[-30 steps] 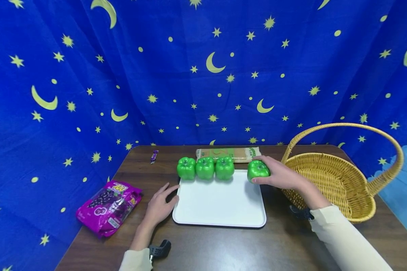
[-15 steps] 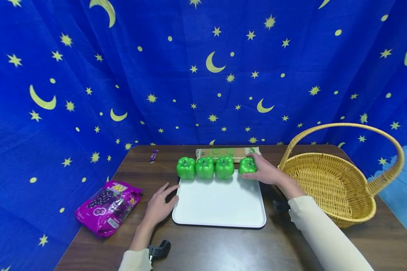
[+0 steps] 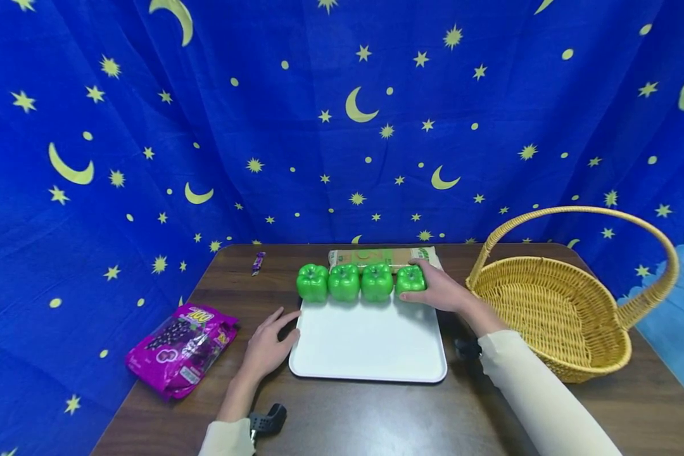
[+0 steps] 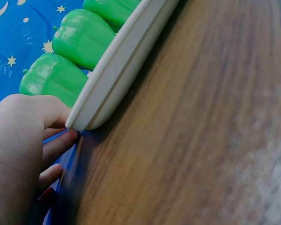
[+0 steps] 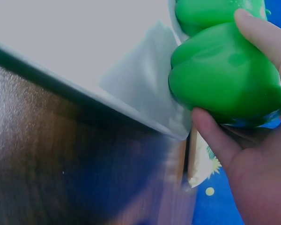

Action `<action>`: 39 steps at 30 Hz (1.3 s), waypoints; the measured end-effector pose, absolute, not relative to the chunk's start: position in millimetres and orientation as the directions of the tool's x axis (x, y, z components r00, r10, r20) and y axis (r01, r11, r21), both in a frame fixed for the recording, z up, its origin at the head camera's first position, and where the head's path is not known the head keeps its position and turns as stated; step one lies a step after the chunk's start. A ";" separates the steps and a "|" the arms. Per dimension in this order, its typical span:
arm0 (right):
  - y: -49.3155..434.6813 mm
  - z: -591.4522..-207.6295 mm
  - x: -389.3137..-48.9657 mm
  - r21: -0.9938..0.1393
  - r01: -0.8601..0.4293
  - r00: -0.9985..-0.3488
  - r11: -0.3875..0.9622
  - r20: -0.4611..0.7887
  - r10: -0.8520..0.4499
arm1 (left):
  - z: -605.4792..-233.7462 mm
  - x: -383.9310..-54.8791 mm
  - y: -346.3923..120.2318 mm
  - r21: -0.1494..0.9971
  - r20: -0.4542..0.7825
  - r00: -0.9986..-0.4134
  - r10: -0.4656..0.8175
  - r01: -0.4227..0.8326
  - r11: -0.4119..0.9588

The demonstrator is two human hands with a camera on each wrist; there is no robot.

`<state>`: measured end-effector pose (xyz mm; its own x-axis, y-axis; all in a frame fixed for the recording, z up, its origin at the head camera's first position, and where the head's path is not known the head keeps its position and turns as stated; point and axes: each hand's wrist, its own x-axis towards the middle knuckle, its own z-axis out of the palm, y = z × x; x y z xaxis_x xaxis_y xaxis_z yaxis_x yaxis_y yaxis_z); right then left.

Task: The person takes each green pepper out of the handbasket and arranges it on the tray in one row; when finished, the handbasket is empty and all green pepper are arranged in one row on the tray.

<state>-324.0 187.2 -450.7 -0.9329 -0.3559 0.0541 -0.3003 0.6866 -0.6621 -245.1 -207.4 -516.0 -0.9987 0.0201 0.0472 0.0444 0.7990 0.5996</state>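
Near the far right corner of the white tray (image 3: 367, 345), my right hand (image 3: 443, 291) grips a green bell pepper (image 3: 409, 278), thumb on one side and fingers on the other. Three more green bell peppers (image 3: 344, 282) stand side by side along the tray's far edge, left of the held one. The right wrist view shows the held pepper (image 5: 225, 70) against its neighbour (image 5: 213, 11). My left hand (image 3: 269, 345) rests at the tray's left edge with fingers loosely extended; in the left wrist view its thumb and a finger touch the tray rim (image 4: 107, 79).
A wicker basket (image 3: 547, 310) with a tall handle stands to the right. Behind the peppers lies a long tan packet (image 3: 399, 258). A purple grape candy bag (image 3: 182, 348) sits at left, and a small wrapped candy (image 3: 258, 263) lies at the back left.
My right hand has moved left with its green bell pepper, bringing it close beside the other three at the tray's far edge. My left hand and the tray have stayed in place.
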 end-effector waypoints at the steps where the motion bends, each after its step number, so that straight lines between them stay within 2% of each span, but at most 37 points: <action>1: 186.6 -451.5 -324.5 -0.660 -0.303 -0.933 0.687 0.058 -0.356 | -516.5 -245.0 -207.4 0.600 0.048 -0.999 0.020 0.045 0.799; 19: 183.5 -459.7 -333.1 -0.706 -0.296 -0.921 0.643 0.034 -0.387 | -517.5 -244.5 -209.3 0.596 0.059 -0.998 0.010 0.043 0.802; 29: 188.8 -458.6 -328.9 -0.708 -0.255 -0.941 0.659 0.026 -0.337 | -519.3 -244.9 -206.0 0.589 0.092 -0.995 0.026 0.076 0.804; 39: 202.5 -442.4 -301.1 -0.588 -0.303 -0.951 0.750 0.134 -0.280 | -524.7 -245.5 -203.5 0.609 0.166 -0.985 0.052 0.144 0.780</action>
